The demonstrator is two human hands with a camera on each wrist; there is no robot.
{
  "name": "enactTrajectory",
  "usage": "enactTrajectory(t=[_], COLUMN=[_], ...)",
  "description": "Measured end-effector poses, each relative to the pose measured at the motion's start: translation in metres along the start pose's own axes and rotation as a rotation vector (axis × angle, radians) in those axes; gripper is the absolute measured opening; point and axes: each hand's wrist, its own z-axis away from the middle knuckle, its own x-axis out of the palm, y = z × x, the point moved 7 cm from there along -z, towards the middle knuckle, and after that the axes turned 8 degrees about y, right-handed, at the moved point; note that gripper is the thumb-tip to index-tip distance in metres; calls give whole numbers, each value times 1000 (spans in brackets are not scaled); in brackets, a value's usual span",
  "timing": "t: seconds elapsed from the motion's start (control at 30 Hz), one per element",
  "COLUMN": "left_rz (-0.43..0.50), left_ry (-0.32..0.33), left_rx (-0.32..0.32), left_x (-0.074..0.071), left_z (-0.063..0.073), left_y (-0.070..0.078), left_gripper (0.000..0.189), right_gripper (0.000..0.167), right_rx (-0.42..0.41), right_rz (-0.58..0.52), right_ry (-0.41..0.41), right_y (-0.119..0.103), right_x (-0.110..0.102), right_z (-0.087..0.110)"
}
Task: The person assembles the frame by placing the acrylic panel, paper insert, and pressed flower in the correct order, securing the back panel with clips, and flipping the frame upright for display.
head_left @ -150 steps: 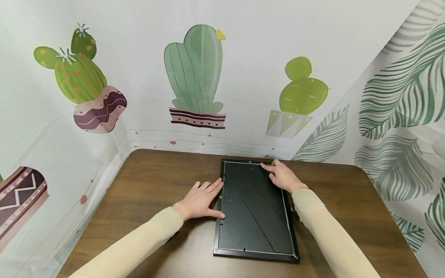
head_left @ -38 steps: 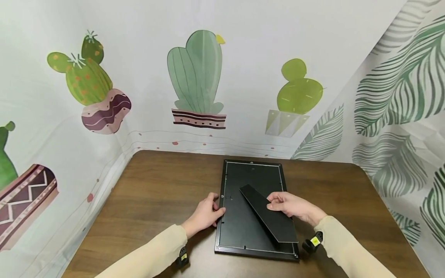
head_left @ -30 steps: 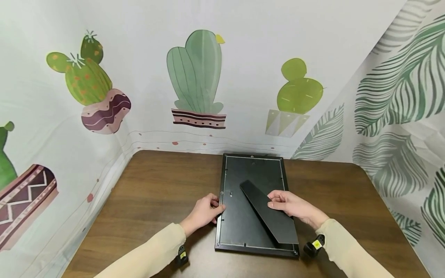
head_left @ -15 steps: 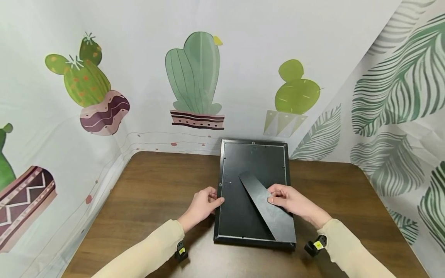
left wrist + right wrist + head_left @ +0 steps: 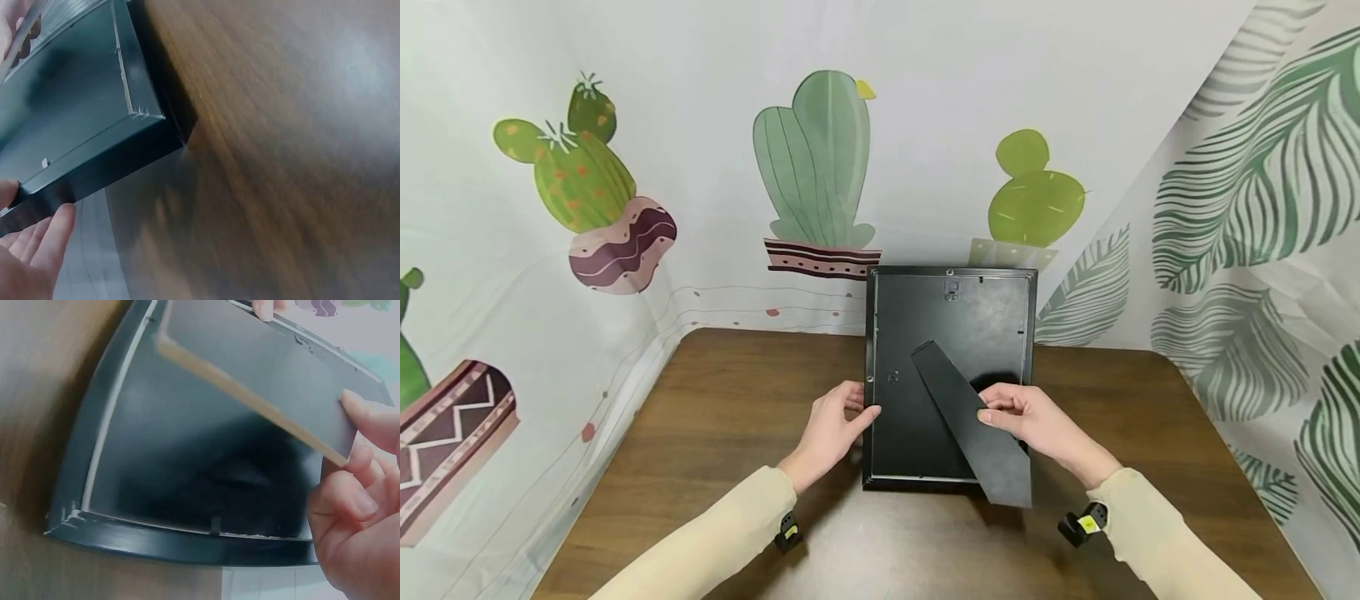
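A black picture frame [image 5: 917, 425] stands tilted up on the table, its back facing me. From the middle of that back an easel leg [image 5: 966, 425] swings outward, its wide end down by the frame's lower right. My left hand [image 5: 831, 429] grips the frame's left edge, thumb on the back and fingers behind. My right hand [image 5: 1030, 421] pinches the leg's right edge between thumb and fingers. The right wrist view shows the leg's bare brown edge and a gap between leg and back. In the left wrist view the frame's lower corner [image 5: 164, 119] is close over the tabletop.
The wooden table [image 5: 737, 375] has rounded back corners. Behind it hangs a white cloth [image 5: 925, 125] printed with cacti and leaves; the frame's top overlaps it. Dark wrist devices [image 5: 1084, 523] hang under both sleeves.
First both hands touched the flat frame with its leg folded. The right hand then lifted the leg out, the left took the edge, and the frame has since tilted upright.
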Motion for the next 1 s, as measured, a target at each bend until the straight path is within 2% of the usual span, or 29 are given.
enactTrajectory(t=[0.17,0.3,0.47,0.6,0.87,1.0], left_rz=[-5,1,53,59,45,58], left_ry=[47,85,113,123,165,159], left_rx=[45,95,118,149,229,244], left_x=[-4,-7,-11,-12,-15,-14], left_z=[-2,-4,-6,-7,-9,-11], left_y=[3,4,3,2,2,1], left_gripper=[30,31,33,34,32,31], right_gripper=[11,11,11,12,13,12], right_rx=[-44,-110,-189,-208,-201,-199], right_rz=[16,41,106,146,122,107], right_ry=[49,106,179,229,293,309], right_y=[-4,-10,-15,-16,-10,-8], right_x=[0,3,8,12,18,21], right_z=[0,2,6,11,16,18])
